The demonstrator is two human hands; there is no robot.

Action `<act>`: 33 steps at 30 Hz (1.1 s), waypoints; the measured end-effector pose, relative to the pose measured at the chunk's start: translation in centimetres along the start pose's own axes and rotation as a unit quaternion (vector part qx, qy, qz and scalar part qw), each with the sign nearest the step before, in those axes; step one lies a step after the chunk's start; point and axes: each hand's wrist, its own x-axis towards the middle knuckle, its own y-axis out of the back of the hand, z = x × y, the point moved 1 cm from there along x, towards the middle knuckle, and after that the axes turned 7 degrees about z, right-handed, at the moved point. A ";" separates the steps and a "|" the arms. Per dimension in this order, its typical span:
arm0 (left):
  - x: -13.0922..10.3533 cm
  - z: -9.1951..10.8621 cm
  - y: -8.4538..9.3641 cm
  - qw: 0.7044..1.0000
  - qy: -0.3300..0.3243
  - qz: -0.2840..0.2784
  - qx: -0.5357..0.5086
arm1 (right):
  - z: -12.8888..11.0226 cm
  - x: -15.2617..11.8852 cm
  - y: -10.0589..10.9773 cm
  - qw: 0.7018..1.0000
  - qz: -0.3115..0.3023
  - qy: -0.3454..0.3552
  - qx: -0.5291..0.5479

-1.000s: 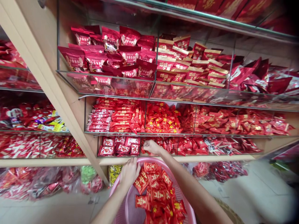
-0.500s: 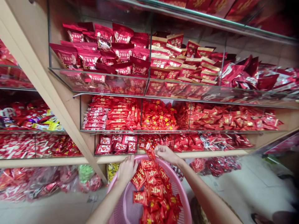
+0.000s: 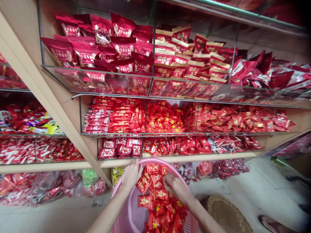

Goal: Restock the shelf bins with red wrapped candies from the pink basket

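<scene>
A pink plastic basket is in front of me, with many small red candy packets with gold lettering heaped inside. My left hand is closed over the basket's far left rim. Inside the basket, on the right, my right hand rests against the packets with its fingers curled. Whatever its fingertips hold is hidden by the hand itself. One red packet stands just beyond its knuckles, by the far rim.
Glass-fronted shelves full of red sweet packets rise behind the basket. A wooden ledge runs along their bottom. Plastic bags of sweets lie on the floor beneath. At right are a round woven stool and a sandalled foot.
My right hand has come from above the far rim, where it held a red packet, down into the basket. My left hand stays on the rim. The view has shifted slightly.
</scene>
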 end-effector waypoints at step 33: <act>-1.0 -3.1 2.6 0.980 0.018 -0.090 -0.177 | 5.9 -3.3 -0.3 0.845 0.140 -0.257 0.448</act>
